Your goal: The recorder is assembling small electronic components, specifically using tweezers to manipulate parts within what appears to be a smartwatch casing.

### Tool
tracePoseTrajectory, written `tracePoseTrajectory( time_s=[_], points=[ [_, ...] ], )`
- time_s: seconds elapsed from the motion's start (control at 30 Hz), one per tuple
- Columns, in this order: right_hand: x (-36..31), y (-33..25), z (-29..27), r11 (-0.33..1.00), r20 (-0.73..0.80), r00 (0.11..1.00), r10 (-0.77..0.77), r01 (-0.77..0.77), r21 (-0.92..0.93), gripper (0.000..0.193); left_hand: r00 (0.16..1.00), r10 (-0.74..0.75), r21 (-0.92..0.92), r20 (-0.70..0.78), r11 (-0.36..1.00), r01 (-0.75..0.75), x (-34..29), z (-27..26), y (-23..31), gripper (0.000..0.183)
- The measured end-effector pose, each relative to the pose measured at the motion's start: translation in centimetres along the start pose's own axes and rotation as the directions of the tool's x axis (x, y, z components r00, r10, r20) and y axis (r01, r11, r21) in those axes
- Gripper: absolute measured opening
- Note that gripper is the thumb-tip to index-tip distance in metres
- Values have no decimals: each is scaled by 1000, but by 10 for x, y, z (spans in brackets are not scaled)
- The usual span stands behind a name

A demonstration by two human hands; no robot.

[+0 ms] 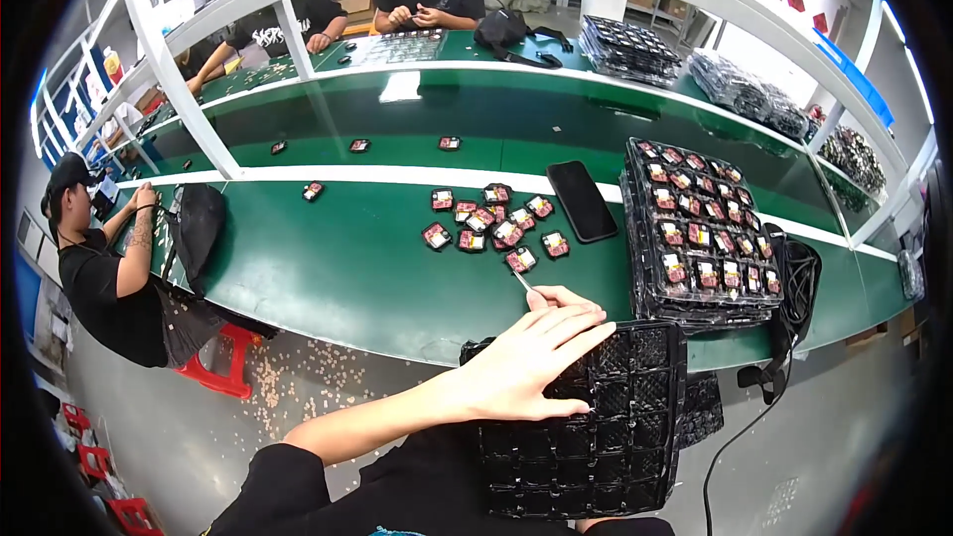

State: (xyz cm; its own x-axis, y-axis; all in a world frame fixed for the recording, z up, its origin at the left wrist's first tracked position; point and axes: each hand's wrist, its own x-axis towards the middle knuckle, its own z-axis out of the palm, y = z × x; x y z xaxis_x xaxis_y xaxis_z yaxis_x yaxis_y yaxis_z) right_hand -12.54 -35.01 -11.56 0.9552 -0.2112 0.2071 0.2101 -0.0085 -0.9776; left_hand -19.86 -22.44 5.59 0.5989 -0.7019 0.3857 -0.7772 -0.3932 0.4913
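Left hand (pixel 526 362): palm down, fingers extended and thumb spread, resting unclenched across a black gridded tray (pixel 635 387) above the lap. Just beyond it, fingers that appear to belong to the right hand (pixel 561 298) pinch a slim metal tool (pixel 521 280); the rest of that hand is hidden behind the left hand and tray.

The tool's tip is at the nearest small labelled piece (pixel 520 258), on the green table (pixel 328 283) just past the tray's far edge; whether the two touch cannot be told. The piece, dark-edged with a pink, white and yellow face, is probably light and stiff. Its smooth-looking face may let a metal tip skid, so its opposite dark edges offer the surer hold, with modest pressure to spare the label. The tray looks thin-walled, light and somewhat flexible; it is best taken by its rim, since pressing mid-grid could bow it.

Farther out, loose pieces (pixel 476 219) lie clustered, some touching or overlapping, left of a dark phone (pixel 582 201). Right of the phone stands a tray stack (pixel 700 314), its top tray bearing rows of similar pieces. At far left, a seated co-worker (pixel 114 273) works at the same table.
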Motion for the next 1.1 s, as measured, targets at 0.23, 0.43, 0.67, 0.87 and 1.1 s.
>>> tracePoseTrajectory(
  time_s=[0.23,0.43,0.67,0.87,1.1],
  points=[
    [-5,-79,-12,966,149,984,-98,130,-225,12,996,-16,-65,-93,998,10,-23,4,0,92],
    [-3,-117,-32,916,379,842,383,-400,-37,20,947,-169,-152,-273,980,131,-43,-54,-1,80],
    [-11,-107,-22,946,189,965,180,-222,236,18,619,-692,-598,-371,688,410,-127,-131,-78,68],
    [-15,-124,-11,996,157,985,77,-68,-59,17,487,-796,-577,-358,599,555,-210,-205,-133,50],
    [-9,-125,-12,983,255,967,32,15,-181,17,768,-569,-447,-293,792,416,-74,-259,-140,53]
  ],
)
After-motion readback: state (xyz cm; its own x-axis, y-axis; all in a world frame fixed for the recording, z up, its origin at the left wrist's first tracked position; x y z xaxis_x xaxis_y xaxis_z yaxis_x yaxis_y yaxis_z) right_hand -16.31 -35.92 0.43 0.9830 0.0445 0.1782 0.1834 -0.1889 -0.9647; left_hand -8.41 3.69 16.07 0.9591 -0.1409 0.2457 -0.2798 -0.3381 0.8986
